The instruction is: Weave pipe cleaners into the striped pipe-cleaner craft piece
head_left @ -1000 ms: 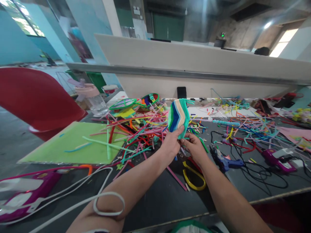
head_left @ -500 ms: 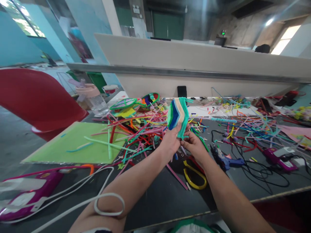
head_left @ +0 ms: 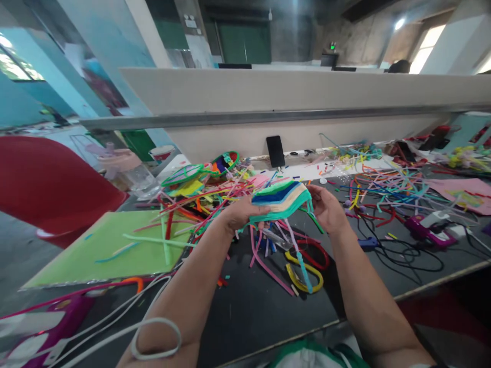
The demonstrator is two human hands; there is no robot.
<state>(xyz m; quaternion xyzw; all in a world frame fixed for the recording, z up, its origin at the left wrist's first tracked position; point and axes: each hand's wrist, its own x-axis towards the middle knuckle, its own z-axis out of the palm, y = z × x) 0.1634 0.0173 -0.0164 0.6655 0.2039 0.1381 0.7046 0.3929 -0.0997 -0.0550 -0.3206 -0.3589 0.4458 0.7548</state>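
Note:
A wavy striped panel of pipe cleaners (head_left: 282,198), with green, blue, cream and teal bands, is held above the cluttered table, lying nearly flat. My left hand (head_left: 245,212) grips its left end, the thumb on top and the other fingers mostly hidden beneath. At the other end, the bent fingers of my right hand (head_left: 324,204) pinch the teal edge, where loose tips hang down. Below the panel, a lilac and light-blue pipe cleaner (head_left: 303,266) slants over yellow-handled scissors (head_left: 293,278); whether it hangs or lies there I cannot tell.
Loose pipe cleaners (head_left: 215,197) are heaped behind my left hand. A green sheet (head_left: 111,250) lies at left, beside a red chair (head_left: 49,189). White cable (head_left: 161,327) loops across my left forearm. Black cables (head_left: 402,255) and a purple power strip (head_left: 433,230) lie right. A phone (head_left: 275,151) leans against the partition.
The panel has turned from upright to nearly flat and come lower. My right hand has shifted from its bottom edge to its right end. The view has swung slightly right.

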